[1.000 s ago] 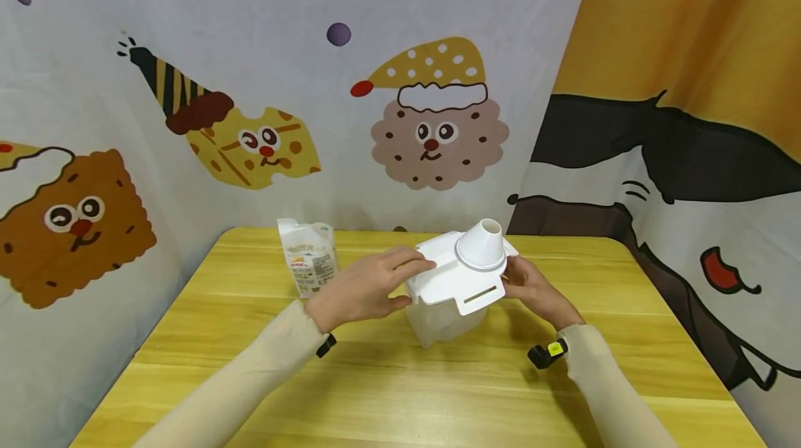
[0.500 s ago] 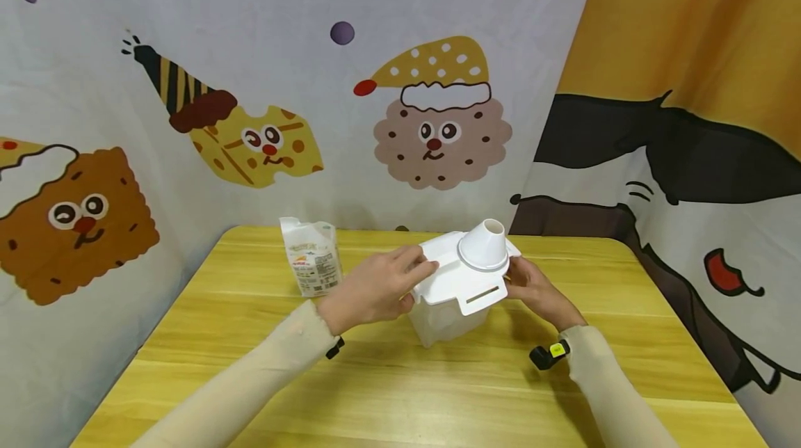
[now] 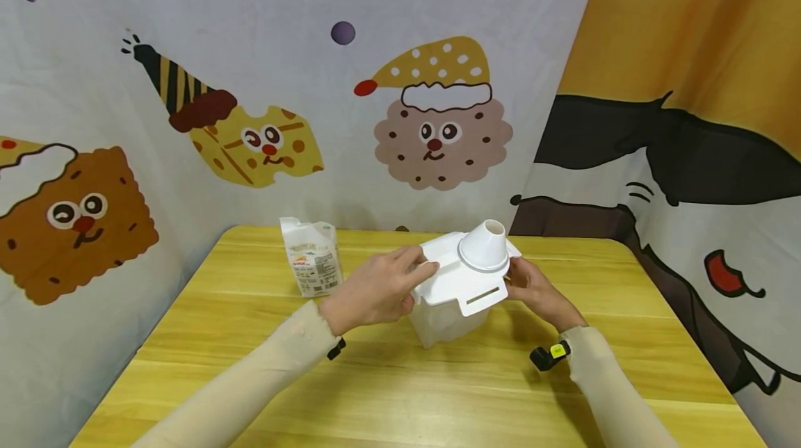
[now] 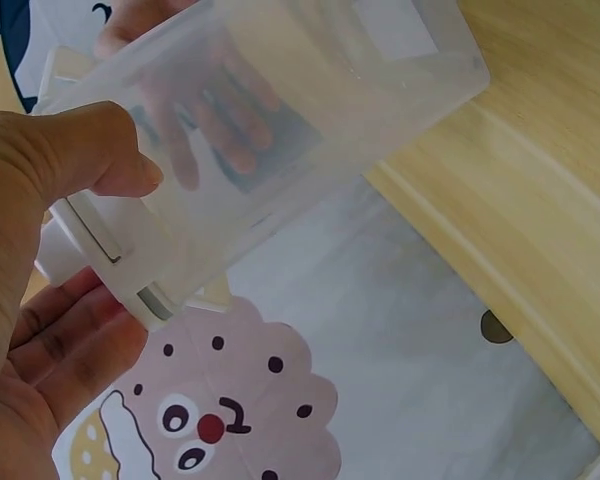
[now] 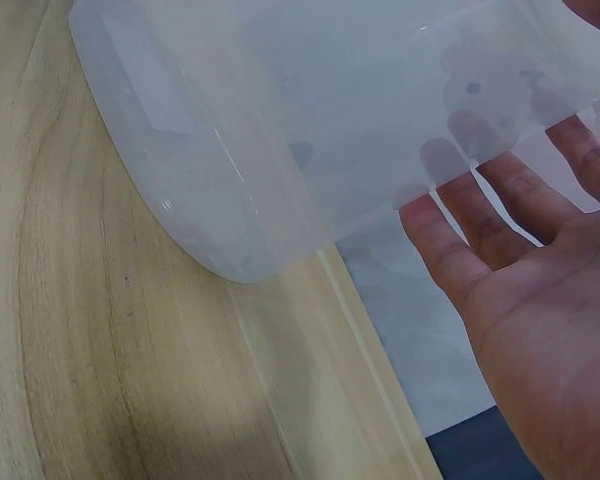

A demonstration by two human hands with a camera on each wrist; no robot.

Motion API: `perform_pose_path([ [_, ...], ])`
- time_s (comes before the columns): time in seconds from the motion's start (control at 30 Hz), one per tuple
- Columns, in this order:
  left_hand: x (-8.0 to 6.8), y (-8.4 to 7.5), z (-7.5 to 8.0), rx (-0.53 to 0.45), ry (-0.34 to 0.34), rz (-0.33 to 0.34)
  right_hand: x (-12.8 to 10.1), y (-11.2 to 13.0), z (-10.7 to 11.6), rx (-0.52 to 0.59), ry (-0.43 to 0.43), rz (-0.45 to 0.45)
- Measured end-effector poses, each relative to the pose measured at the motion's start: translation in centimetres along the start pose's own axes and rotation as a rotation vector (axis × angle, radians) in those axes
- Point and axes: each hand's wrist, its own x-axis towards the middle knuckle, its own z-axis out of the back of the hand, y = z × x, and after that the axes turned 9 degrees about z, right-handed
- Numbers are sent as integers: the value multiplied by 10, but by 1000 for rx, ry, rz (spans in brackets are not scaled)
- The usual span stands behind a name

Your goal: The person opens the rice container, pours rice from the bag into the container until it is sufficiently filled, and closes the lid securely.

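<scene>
A translucent plastic container [image 3: 441, 319] with a white lid [image 3: 446, 275] and a white cone-shaped spout [image 3: 484, 246] stands mid-table, tipped toward me. My left hand [image 3: 382, 288] grips its left side, with the fingers on the lid and the thumb against the wall. In the left wrist view the thumb [image 4: 100, 165] presses the clear container [image 4: 310, 110]. My right hand [image 3: 532, 288] holds the right side. In the right wrist view its fingers [image 5: 480, 220] lie fairly straight along the container [image 5: 310, 130]. The container looks empty.
A white printed packet [image 3: 313, 264] stands upright at the back left of the yellow wooden table [image 3: 400, 392]. Cartoon-print curtains [image 3: 432, 121] close in the table's back and sides. A small black device [image 3: 546, 355] is strapped at my right wrist.
</scene>
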Motion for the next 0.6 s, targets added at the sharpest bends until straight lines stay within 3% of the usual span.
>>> perform_pose_path([
  [0.27, -2, -1, 2, 10, 12, 19, 3, 0, -2, 9, 16, 17],
  [0.6, -3, 3, 8, -101, 24, 42, 4, 4, -4, -28, 10, 8],
])
